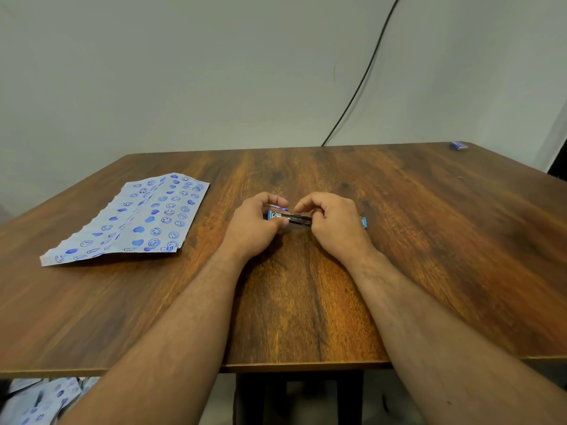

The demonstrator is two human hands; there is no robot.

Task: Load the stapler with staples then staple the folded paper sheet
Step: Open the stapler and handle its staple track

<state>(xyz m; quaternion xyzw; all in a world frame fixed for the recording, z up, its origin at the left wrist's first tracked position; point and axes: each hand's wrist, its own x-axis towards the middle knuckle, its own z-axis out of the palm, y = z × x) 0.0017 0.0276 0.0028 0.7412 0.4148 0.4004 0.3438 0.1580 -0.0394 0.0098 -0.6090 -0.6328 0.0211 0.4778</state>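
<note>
A wooden table (306, 302) with a dark grain pattern occupies most of the view and is set against a plain pale wall (214, 72). A black cable (365, 75) is seen running down the wall to the far edge of the table.

The folded paper sheet (132, 219), white with blue smiley faces and hearts, is laid flat on the left part of the table, well apart from both hands. More sheets of the same pattern (40, 400) are visible below the near left edge of the table.

Both forearms are extended from the near edge toward the middle of the table. The left hand (254, 225) is curled round the left end of the stapler (291, 217), which is held just above or on the table surface; contact with the table cannot be determined. The right hand (331, 222) is curled over the right part of the stapler, with thumb and forefinger brought together above the exposed metal channel. Whether staples are pinched there cannot be told.

The stapler is positioned lengthwise left to right, its blue ends showing beyond each hand.

A small blue box (459, 145) is located at the far right corner of the table.
</note>
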